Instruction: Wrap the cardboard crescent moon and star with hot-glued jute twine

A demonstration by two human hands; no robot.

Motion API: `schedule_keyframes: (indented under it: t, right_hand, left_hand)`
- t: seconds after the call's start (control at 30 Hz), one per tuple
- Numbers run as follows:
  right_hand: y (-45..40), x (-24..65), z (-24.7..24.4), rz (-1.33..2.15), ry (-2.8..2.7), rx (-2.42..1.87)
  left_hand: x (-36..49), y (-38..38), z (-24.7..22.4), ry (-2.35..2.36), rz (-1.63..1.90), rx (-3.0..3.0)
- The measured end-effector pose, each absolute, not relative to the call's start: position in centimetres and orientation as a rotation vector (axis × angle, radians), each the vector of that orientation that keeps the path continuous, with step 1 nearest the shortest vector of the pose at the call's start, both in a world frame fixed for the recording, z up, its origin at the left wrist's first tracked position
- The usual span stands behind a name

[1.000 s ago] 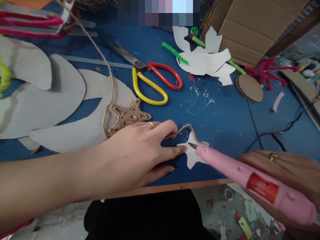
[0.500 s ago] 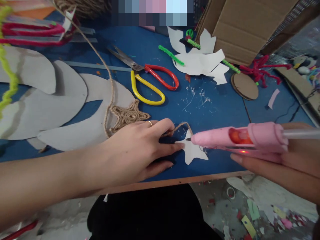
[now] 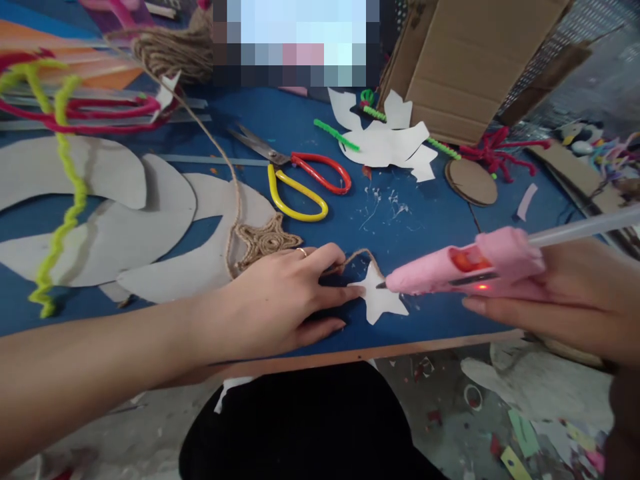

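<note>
My right hand [image 3: 575, 307] is wrapped round a pink hot glue gun [image 3: 425, 270] with a lit red light and a clear glue stick in its back. The nozzle points left over a small white star cutout [image 3: 383, 300]. One fingertip of my left hand [image 3: 285, 293] presses on the star's left side, while bent fingers hold jute twine [image 3: 357, 255]. That twine runs to the star's upper point and along its right edge. Just beyond my left hand lies a star covered in coiled twine [image 3: 270, 240], partly hidden by the knuckles.
Scissors [image 3: 300, 180] with red and yellow handles lie behind the hands. Grey curved card pieces [image 3: 170, 227] and a yellow-green pipe cleaner [image 3: 67, 193] are at left. A twine ball [image 3: 175, 53], white paper cutouts [image 3: 385, 143], cardboard discs [image 3: 470, 181] and a cardboard box [image 3: 465, 67] stand farther back.
The nozzle has shifted from the star's upper left part to its right side, and the glue gun tilts more. My left hand keeps its place on the star. The view has shifted slightly.
</note>
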State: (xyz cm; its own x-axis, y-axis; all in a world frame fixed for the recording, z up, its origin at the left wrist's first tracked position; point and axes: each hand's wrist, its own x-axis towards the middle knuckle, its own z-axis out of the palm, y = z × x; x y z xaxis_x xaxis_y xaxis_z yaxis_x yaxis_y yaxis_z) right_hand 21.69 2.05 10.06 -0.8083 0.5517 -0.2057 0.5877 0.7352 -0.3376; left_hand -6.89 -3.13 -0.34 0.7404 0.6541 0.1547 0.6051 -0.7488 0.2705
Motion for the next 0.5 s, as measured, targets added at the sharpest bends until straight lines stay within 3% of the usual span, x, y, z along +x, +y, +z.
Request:
schedule_keyframes:
  t: [0.13,0.3,0.5]
  right_hand:
    - [3.1,24.6,8.5,-0.775,3.014,1.196]
    - [4.6,27.1,3.4,-0.918,2.851,1.982]
    - [6.0,27.8,0.0,-0.695,2.859,2.054]
  left_hand:
    - [-6.9,-3.3,-0.3,1.007,0.378,2.775]
    - [-6.9,-3.6,-0.3,1.009,0.574,2.823]
    - [-6.3,-3.2,0.0,1.150,0.748,2.561]
